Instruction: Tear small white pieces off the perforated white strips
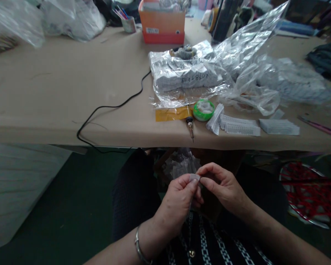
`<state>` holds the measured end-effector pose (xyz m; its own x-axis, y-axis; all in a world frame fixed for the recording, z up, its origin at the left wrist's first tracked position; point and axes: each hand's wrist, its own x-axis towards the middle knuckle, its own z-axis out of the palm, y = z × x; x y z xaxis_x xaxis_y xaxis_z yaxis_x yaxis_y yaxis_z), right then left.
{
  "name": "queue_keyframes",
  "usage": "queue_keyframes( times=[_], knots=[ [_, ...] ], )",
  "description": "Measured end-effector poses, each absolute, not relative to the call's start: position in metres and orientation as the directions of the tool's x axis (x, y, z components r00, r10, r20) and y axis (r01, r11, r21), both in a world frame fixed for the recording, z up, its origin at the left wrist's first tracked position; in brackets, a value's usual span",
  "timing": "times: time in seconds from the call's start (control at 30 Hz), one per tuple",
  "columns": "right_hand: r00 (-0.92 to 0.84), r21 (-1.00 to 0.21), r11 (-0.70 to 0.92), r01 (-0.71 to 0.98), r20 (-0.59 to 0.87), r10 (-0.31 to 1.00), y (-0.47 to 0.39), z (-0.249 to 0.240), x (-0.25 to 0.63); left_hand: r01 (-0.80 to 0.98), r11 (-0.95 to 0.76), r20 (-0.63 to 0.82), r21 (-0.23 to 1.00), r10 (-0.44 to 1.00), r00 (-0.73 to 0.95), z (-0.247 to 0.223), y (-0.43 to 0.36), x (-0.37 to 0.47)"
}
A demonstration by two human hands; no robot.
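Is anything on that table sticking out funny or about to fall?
Yes: the thin soldering iron with a black cord lies by the round green tub, its metal tip poking past the edge of the tan table, above the lap.

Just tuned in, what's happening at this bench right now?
A seated person pinches a small white label between the left hand and right hand, held over the lap below the table edge. On the table, untouched, lie a soldering iron on its black cord, a green tub, stacks of white labels and plastic bags of more labels.
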<state>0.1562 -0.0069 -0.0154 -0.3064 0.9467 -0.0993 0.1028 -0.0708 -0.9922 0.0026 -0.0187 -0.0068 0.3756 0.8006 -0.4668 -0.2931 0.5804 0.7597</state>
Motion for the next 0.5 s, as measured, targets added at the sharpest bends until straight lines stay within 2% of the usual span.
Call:
queue_keyframes(
  times=[0.2,0.5],
  knots=[
    [-0.243,-0.984,0.107,0.141,0.071,0.968,0.007,-0.021,0.146,-0.225,0.488,-0.43,0.843,0.864,0.261,-0.009,-0.014,0.002],
    [-0.228,-0.989,0.007,0.147,-0.027,0.973,0.016,-0.025,0.143,-0.156,0.369,-0.341,0.916,0.923,0.177,-0.012,-0.008,0.004]
  ],
)
